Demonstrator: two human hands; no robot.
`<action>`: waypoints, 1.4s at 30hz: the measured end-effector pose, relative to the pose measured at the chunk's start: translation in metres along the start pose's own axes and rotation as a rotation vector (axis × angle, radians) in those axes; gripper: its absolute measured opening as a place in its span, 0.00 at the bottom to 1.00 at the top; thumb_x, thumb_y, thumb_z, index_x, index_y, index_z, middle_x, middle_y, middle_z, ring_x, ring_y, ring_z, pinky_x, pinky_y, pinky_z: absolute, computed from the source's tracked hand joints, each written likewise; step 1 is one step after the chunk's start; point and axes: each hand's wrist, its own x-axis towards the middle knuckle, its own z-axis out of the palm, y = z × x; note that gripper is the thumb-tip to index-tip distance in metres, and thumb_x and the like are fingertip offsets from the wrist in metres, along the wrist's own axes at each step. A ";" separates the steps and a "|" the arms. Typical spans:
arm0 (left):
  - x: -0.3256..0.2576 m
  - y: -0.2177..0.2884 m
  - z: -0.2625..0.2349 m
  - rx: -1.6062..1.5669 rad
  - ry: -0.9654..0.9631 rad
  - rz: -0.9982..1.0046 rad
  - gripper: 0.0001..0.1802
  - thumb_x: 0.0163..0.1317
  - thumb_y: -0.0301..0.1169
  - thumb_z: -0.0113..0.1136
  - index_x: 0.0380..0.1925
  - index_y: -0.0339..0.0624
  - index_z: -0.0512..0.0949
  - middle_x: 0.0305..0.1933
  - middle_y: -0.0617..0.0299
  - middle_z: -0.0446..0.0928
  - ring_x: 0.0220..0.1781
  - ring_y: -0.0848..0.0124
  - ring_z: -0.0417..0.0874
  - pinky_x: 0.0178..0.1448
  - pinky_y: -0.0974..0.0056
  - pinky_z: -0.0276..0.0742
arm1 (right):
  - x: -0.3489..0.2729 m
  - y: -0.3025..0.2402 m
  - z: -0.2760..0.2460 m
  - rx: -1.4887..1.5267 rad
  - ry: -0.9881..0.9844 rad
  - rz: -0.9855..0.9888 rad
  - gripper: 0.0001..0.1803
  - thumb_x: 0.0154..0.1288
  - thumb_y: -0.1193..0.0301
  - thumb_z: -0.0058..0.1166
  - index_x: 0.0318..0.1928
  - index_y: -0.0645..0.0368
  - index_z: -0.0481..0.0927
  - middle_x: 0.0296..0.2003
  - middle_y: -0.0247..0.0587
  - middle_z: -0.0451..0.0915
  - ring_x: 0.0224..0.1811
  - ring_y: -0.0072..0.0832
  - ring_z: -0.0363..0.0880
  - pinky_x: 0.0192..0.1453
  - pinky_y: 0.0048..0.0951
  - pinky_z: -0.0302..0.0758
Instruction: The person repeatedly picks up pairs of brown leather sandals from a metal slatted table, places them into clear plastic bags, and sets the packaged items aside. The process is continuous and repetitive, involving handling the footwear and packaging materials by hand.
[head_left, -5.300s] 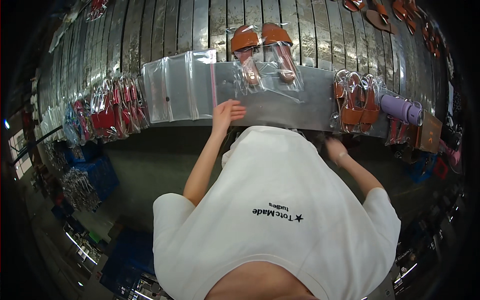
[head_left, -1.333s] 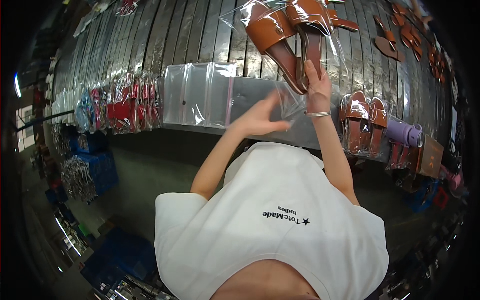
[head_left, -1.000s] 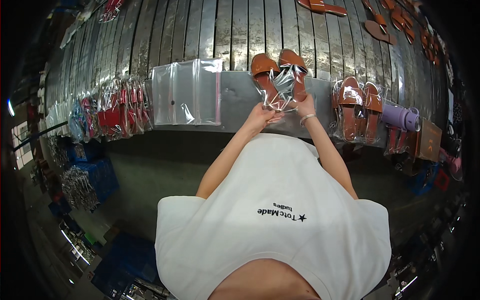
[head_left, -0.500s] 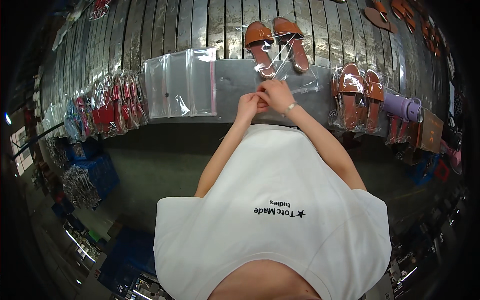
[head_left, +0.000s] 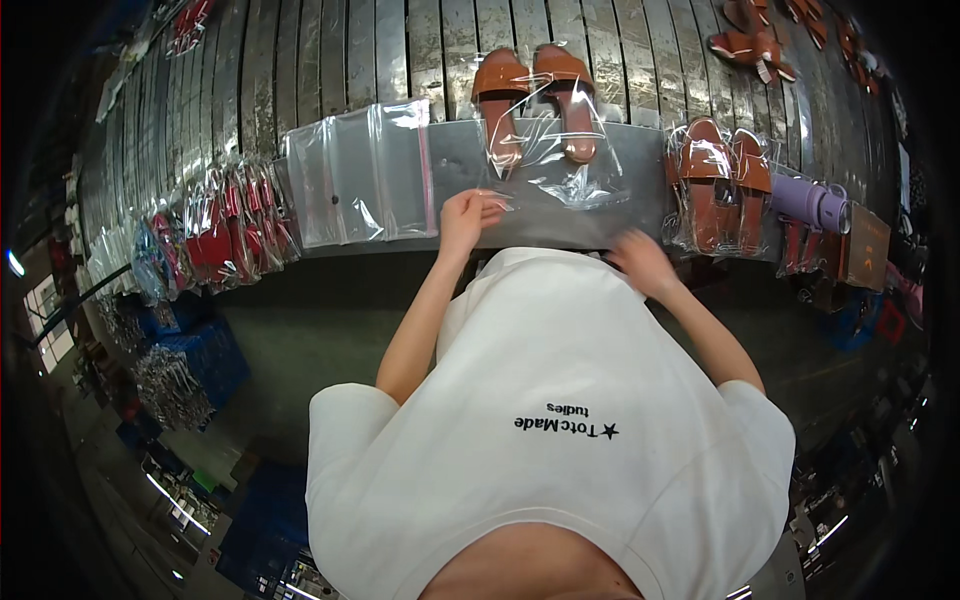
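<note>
A pair of brown slide sandals (head_left: 502, 75) lies in a clear plastic bag (head_left: 585, 190), toes away from me, across the line between the slats and the grey work board (head_left: 460, 160). My left hand (head_left: 473, 218) is at the near left of the bag, its fingers reaching toward the right. A small shiny bit shows at its fingertips; whether it touches the bag I cannot tell. Low at the board's near edge, right of the bag, my right hand (head_left: 643, 262) is smeared by motion, so its fingers are unclear.
Flat clear bags with a pink edge (head_left: 428, 180) lie left. Beyond them are bagged red items (head_left: 235, 215). To the right sit another bagged brown sandal pair (head_left: 705, 185), a purple cylinder (head_left: 808, 207) and a brown box (head_left: 866, 248). Loose sandals (head_left: 750, 48) rest on the slatted surface (head_left: 640, 60).
My hands, together at the bag's near end before, have come apart: left hand to the left, right hand down and rightward. The bagged sandals have shifted slightly; the bag's near part now lies spread flatter.
</note>
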 end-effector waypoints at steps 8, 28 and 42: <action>0.006 0.033 -0.022 1.251 -0.046 1.100 0.22 0.52 0.22 0.52 0.49 0.46 0.75 0.48 0.52 0.77 0.58 0.48 0.71 0.64 0.55 0.66 | 0.029 0.003 -0.045 0.150 0.692 0.280 0.16 0.52 0.80 0.51 0.44 0.57 0.75 0.46 0.46 0.76 0.51 0.43 0.72 0.60 0.40 0.66; 0.176 0.272 0.214 0.197 -0.412 0.699 0.30 0.66 0.36 0.49 0.65 0.39 0.54 0.45 0.51 0.78 0.48 0.66 0.80 0.49 0.62 0.75 | 0.053 0.037 -0.090 1.931 1.829 0.472 0.14 0.65 0.63 0.54 0.46 0.58 0.73 0.40 0.35 0.76 0.44 0.27 0.74 0.58 0.36 0.71; 0.404 0.201 0.309 -0.364 -0.268 -0.216 0.40 0.55 0.46 0.64 0.62 0.47 0.55 0.67 0.57 0.51 0.69 0.49 0.48 0.69 0.38 0.48 | 0.047 0.051 -0.087 2.704 1.233 0.645 0.24 0.65 0.55 0.51 0.54 0.59 0.71 0.48 0.36 0.75 0.48 0.29 0.72 0.54 0.37 0.70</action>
